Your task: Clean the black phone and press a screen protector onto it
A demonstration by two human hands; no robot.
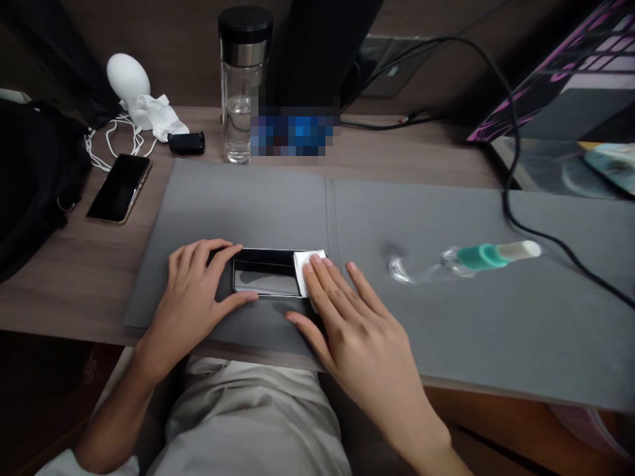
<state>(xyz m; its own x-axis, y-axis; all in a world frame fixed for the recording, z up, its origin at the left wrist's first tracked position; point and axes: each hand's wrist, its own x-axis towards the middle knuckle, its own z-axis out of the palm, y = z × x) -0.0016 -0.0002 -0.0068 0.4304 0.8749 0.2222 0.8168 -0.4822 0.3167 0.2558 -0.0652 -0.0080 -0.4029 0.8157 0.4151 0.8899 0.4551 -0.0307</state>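
Observation:
A black phone [262,272] lies flat, screen up, on the grey desk mat [421,218] near the front edge. My left hand [196,291] holds its left end, thumb along the near edge and fingers curled over the far edge. My right hand [352,324] lies flat with fingers stretched out, pressing a small white wipe [303,263] onto the phone's right end. A clear spray bottle [461,259] with a teal collar and white cap lies on its side on the mat, to the right of my right hand.
A second phone [119,188] lies at the left on the wooden desk, beside a black bag [34,178]. At the back stand a glass water bottle [241,86], a white egg-shaped object [127,79] with tissue and white cable. A black cable [510,165] crosses the mat's right side.

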